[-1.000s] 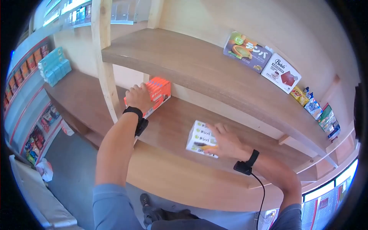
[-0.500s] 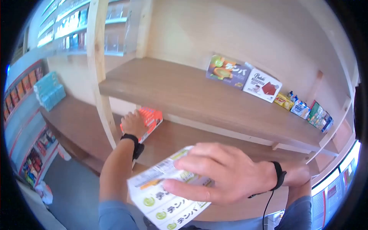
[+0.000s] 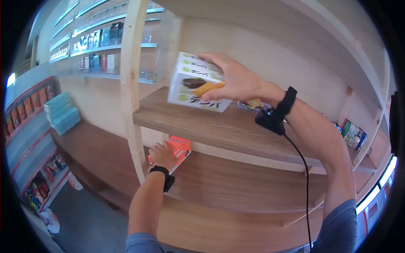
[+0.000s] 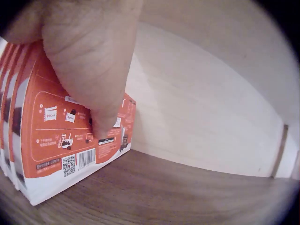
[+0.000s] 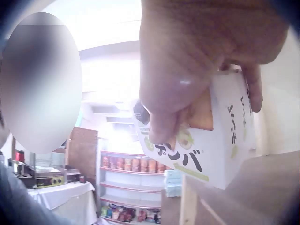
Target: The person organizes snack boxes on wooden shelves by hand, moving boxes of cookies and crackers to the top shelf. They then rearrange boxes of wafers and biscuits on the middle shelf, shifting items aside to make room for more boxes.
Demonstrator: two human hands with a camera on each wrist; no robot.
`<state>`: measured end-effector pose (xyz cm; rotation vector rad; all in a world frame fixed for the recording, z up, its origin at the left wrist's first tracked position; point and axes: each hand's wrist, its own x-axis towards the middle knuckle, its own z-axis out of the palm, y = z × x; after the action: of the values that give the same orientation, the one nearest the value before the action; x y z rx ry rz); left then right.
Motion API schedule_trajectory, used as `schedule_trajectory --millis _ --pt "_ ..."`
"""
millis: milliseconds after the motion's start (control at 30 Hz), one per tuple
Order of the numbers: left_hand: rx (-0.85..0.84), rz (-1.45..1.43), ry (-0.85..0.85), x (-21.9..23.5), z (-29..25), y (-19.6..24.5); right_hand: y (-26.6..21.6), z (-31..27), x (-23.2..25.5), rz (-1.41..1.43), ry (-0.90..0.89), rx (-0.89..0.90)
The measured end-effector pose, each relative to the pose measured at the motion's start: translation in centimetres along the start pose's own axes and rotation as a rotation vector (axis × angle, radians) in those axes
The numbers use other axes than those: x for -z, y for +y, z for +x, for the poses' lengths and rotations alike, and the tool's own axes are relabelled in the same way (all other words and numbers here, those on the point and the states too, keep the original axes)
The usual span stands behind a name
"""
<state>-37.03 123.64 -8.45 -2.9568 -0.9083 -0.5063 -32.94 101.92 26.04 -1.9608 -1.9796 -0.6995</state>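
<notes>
My right hand (image 3: 238, 78) grips a stack of white boxes (image 3: 179, 88) with green logos and Japanese lettering. It holds them up by the left end of the upper shelf (image 3: 202, 122), overlapping that shelf in the head view. The thumb lies across the front face in the right wrist view, with fingertips at the far side. On the lower shelf (image 3: 236, 181), my left hand (image 3: 163, 156) holds a row of orange boxes (image 3: 182, 145) at the left post. Its thumb presses the printed side of the nearest orange box (image 4: 51, 150); the other fingers are hidden in the left wrist view.
A wooden post (image 3: 131, 84) stands left of both shelves. Behind the right wrist, a purple box (image 3: 249, 104) is partly hidden. Small packs (image 3: 354, 134) line the upper shelf's right end. Light-blue packs (image 3: 62, 116) sit on the left counter. A cable (image 3: 304, 168) hangs from the right wrist.
My right hand has lifted the white boxes off the lower shelf, brought them close to me, then up and forward by the upper shelf. The left hand stays on the orange boxes.
</notes>
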Motion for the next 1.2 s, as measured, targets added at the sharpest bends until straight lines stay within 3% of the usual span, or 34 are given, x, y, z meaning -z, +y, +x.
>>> schedule_trajectory --millis 133,200,333,600,667,767,900,967,1100,1200 --pt "-0.012 0.023 0.051 -0.5 0.2 -0.5 6.1 0.6 -1.5 -0.121 -0.143 -0.156" --pt "-0.021 0.025 0.087 -0.6 0.1 -0.7 8.1 0.4 -2.1 -0.316 -0.352 -0.32" --pt "-0.036 0.016 0.07 -0.9 0.6 -1.1 9.7 0.5 -0.7 -0.209 -0.489 -0.449" --pt "-0.035 -0.025 0.069 0.1 0.5 -1.5 10.8 0.6 -1.0 -0.421 -0.489 -0.397" --pt "-0.051 -0.023 0.047 0.1 0.6 -1.7 10.7 1.0 -1.0 -0.448 -0.563 -0.435" --pt "-0.094 -0.021 0.036 0.3 0.8 -2.2 10.3 -0.4 -2.1 -0.493 -0.454 -0.398" --pt "-0.167 -0.026 0.076 -0.7 1.1 -2.8 10.0 -1.3 -2.4 -0.496 -0.436 -0.462" --pt "-0.17 -0.001 0.091 -1.1 1.2 -2.8 9.2 -1.9 -2.6 -0.543 -0.249 -0.36" --pt "-0.157 0.013 0.121 -1.1 1.0 -2.5 6.6 -3.2 -1.0 -0.648 -0.1 -0.255" --pt "-0.176 0.006 0.065 0.0 0.8 -2.6 5.3 -4.6 0.6 -0.688 -0.098 -0.189"
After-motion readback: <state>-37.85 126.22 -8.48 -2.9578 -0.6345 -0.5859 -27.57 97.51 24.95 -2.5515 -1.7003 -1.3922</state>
